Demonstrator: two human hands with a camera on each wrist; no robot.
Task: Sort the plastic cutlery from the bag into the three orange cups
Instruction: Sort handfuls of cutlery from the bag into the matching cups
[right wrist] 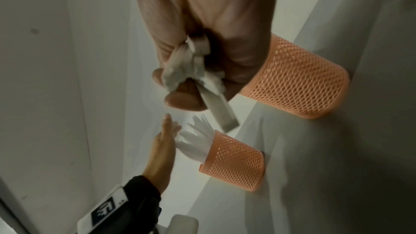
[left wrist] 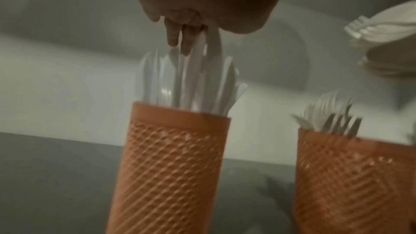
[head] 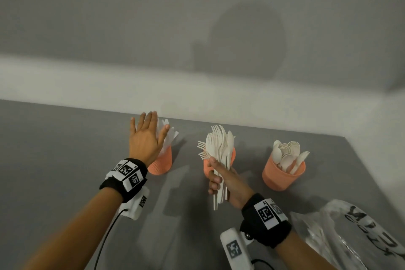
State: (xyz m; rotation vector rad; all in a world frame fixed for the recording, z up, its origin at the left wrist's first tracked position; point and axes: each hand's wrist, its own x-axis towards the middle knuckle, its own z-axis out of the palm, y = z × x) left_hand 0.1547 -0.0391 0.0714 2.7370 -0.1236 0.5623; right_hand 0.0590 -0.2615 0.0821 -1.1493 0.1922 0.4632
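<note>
Three orange mesh cups stand in a row on the grey table. The left cup (head: 161,163) (left wrist: 171,166) (right wrist: 234,161) holds white knives (head: 172,135) (left wrist: 191,81). My left hand (head: 153,126) (right wrist: 166,136) hovers over them with straight, spread fingers (left wrist: 180,40) whose tips touch the knife tops. My right hand (head: 219,180) (right wrist: 191,70) grips a bundle of white cutlery (head: 219,144) (left wrist: 382,28), mostly forks, upright in front of the middle cup (head: 233,154) (left wrist: 351,175) (right wrist: 297,77), which holds forks (left wrist: 331,113). The right cup (head: 280,176) holds spoons (head: 287,153).
A crumpled clear plastic bag (head: 355,237) with black lettering lies at the lower right, near the table's right edge. A pale wall (head: 197,85) runs close behind the cups. Bare grey tabletop (head: 65,160) stretches to the left and in front of the cups.
</note>
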